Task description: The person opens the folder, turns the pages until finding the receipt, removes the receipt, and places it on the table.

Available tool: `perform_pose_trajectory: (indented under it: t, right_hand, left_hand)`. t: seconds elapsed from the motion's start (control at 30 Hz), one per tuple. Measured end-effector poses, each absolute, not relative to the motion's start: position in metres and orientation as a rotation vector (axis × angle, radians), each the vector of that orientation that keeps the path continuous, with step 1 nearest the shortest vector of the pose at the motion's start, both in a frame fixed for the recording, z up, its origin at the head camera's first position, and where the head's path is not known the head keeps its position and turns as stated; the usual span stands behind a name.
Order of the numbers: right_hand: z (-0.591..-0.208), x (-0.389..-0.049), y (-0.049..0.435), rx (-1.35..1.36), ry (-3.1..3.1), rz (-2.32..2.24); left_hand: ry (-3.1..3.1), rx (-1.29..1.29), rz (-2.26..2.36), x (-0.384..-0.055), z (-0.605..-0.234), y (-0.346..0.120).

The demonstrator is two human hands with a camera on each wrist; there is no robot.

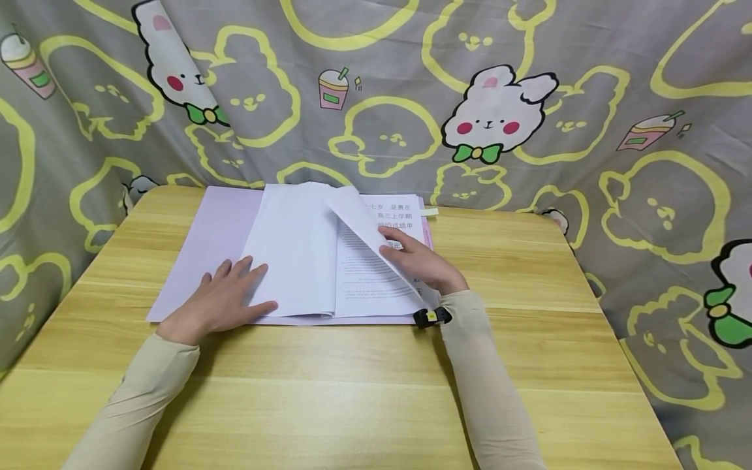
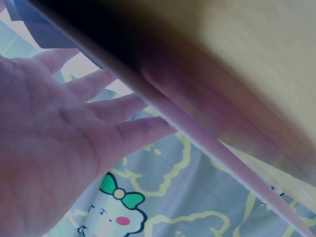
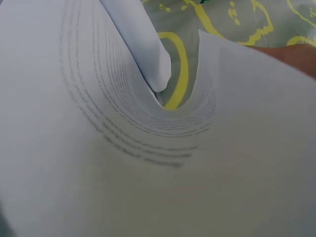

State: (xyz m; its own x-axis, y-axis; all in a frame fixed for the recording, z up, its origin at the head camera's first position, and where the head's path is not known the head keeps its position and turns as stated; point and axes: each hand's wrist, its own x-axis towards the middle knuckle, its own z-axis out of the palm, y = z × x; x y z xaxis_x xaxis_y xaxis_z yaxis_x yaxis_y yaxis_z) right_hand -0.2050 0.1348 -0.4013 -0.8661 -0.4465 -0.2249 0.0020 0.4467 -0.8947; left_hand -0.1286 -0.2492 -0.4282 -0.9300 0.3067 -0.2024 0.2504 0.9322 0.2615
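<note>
A lilac folder (image 1: 202,241) lies opened out on the table, with bound white pages (image 1: 294,254) turned to its left side. My left hand (image 1: 220,294) rests at the lower left of those pages, with its fingers spread. In the left wrist view, the straight fingers of my left hand (image 2: 74,113) reach to the folder's pale edge (image 2: 197,145). My right hand (image 1: 423,261) is at a lifted sheet (image 1: 367,228) on the right side, its fingertips touching the edge. That printed sheet (image 3: 163,182) bends across the right wrist view and covers most of my right hand.
The wooden table (image 1: 329,398) spreads out toward me. Printed curtain fabric (image 1: 382,78) hangs behind and beside it. A pale tab (image 1: 431,212) sticks out from the folder's right side. A small black device (image 1: 431,317) sits at my right wrist.
</note>
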Motion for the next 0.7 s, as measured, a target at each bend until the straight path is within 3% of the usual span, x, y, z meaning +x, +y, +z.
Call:
perform_pose_trajectory:
  t: [0.7]
  right_hand:
    - [-0.409, -0.199, 0.109, -0.394, 2.333, -1.317]
  left_hand:
    - [2.852, 0.425, 0.344, -0.128, -0.428, -0.248]
